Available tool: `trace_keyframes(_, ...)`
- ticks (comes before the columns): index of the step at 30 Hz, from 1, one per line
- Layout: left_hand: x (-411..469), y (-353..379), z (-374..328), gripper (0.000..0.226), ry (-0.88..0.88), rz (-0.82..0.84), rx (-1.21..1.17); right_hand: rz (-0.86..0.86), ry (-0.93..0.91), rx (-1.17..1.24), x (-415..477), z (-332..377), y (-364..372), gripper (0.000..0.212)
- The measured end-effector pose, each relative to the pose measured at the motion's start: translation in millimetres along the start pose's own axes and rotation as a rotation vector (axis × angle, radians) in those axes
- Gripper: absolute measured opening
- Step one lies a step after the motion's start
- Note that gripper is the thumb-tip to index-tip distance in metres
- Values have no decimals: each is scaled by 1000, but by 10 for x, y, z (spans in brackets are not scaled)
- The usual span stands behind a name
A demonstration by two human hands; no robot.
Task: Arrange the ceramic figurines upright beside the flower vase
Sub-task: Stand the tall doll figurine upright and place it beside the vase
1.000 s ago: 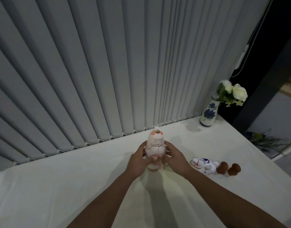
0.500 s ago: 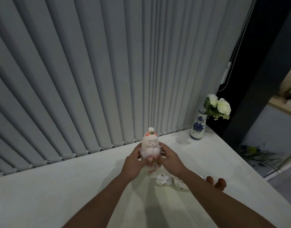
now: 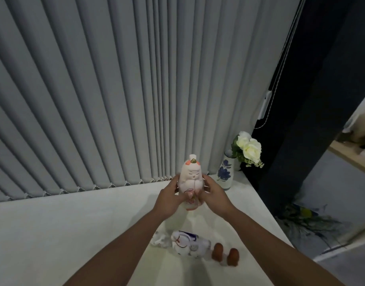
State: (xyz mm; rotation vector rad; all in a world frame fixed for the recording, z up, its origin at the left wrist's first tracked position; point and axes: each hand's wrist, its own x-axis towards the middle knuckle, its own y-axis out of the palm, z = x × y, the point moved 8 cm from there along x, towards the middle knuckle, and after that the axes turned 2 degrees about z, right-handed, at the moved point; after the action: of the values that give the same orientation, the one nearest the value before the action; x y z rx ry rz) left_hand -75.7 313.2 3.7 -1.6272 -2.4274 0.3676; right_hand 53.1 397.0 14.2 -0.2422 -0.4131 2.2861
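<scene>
Both hands, left hand (image 3: 171,200) and right hand (image 3: 213,195), clasping upright pink figurine (image 3: 191,180), base hidden, white table (image 3: 53,234)

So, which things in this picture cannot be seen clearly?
Head view:
- Pink figurine: sides and lower front covered by the left hand and right hand.
- Lying blue-and-white figurine: blurred, painted details unreadable.
- Two brown pieces: blurred, what they are is unclear.
- Vase: neck hidden by flowers.

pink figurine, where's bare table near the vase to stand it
Bare table lies between the flower vase and the right hand, along the blinds. The left half is bare too. It is crowded near the lying white-and-blue figurine and two brown pieces.
</scene>
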Motion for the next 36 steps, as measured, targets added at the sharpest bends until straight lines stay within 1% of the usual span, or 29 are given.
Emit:
trace_keyframes(3,161,163,-16,70,-23,-12,2,14,-7,26,73,-50,-176,43)
trace_keyframes(6,326,295,-18,68,-36,-5,18,34,12,39,162,-142,-299,41)
trace_keyframes(9,509,401,2,65,-34,11,18,20,32,62,303,-268,-399,38)
trace_keyframes(13,795,514,106,64,-35,18,-26,8,58,101,536,-448,-477,40)
trace_keyframes(15,934,555,190,68,-51,17,-28,19,31,103,652,-482,-500,41)
trace_keyframes(17,1067,591,273,71,-64,33,-30,41,-34,-28,749,-497,-524,39)
trace_keyframes(18,1130,599,311,71,-70,39,-30,62,-75,-39,771,-520,-517,37)
trace_keyframes(19,1183,599,334,70,-74,46,-20,56,-63,-9,821,-580,-520,36)
trace_keyframes(21,1274,584,355,68,-72,57,-5,43,35,48,943,-687,-517,35)
trace_keyframes(23,1347,566,377,69,-73,68,0,64,130,181,1026,-761,-464,38)
trace_keyframes(24,1373,570,398,70,-75,75,-3,47,154,203,1051,-784,-461,39)
trace_keyframes(28,1430,609,457,66,-73,73,-19,-42,178,146,1129,-919,-479,39)
trace_keyframes(31,1451,635,469,66,-78,85,-25,-59,208,161,1106,-993,-473,48)
trace_keyframes(34,1462,637,459,67,-77,95,-16,-68,196,85,1097,-953,-499,42)
trace_keyframes(36,1478,638,439,69,-78,104,-18,-87,184,55,1132,-977,-520,44)
